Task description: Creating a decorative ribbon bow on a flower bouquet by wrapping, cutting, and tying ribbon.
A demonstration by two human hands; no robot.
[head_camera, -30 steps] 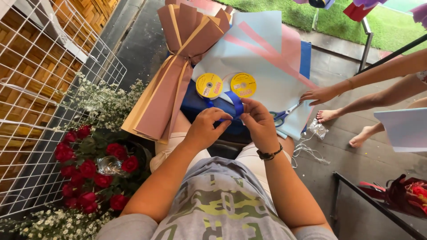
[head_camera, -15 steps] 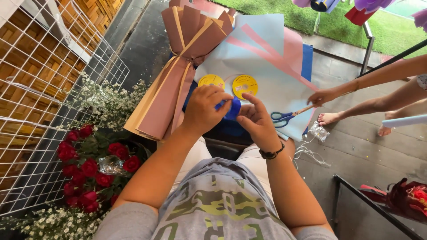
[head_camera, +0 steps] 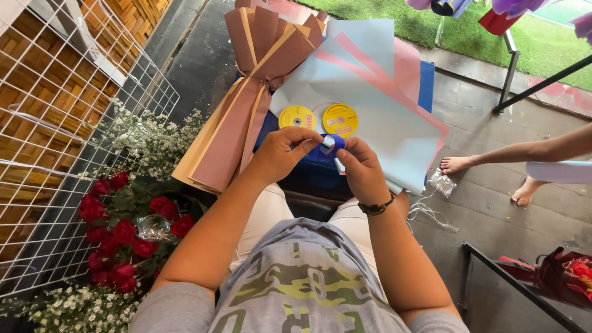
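A blue ribbon (head_camera: 325, 148) is pinched between both hands (head_camera: 320, 154), left (head_camera: 285, 151) and right (head_camera: 359, 165), above the lap, near two yellow spools (head_camera: 318, 118). Shaping it seems in hand; a steady fold is called for next.

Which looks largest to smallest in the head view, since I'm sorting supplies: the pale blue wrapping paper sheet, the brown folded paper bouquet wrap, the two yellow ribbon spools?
1. Pale blue wrapping paper sheet
2. Brown folded paper bouquet wrap
3. Two yellow ribbon spools, alike in size
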